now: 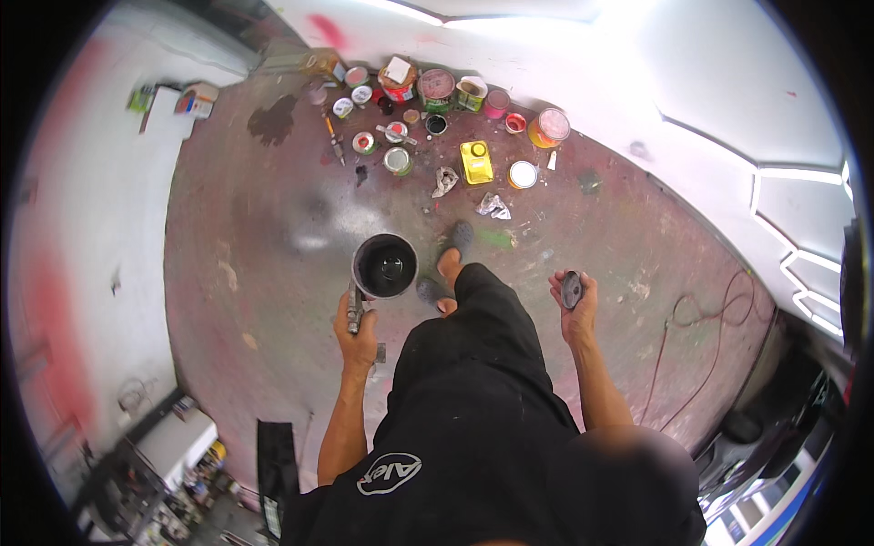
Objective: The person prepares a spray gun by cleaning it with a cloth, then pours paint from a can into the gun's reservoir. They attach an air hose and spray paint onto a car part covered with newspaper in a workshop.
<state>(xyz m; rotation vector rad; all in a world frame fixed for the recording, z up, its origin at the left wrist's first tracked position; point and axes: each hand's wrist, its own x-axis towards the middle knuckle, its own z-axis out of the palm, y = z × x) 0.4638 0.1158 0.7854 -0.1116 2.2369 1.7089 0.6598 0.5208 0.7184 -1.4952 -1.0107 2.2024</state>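
Observation:
My left hand [359, 342] is wrapped round the handle of a paint spray gun [354, 305], held out in front of my left side. The gun's dark cup [368, 262] has no lid on it, and its mouth faces up. Black inside, it shows a shiny reflection at the bottom; how much liquid it holds I cannot tell. Off to the right, my right hand [584, 318] is turned palm up. A small round dark lid [571, 289] is gripped between its fingers and thumb, well apart from the cup.
Paint cans [397, 161] crowd the floor by the far wall. Among them stand a yellow rectangular can [476, 163] and crumpled paper [493, 207]. A thin reddish hose [717, 314] coils on the right floor. A cluttered shelf [182, 446] stands lower left.

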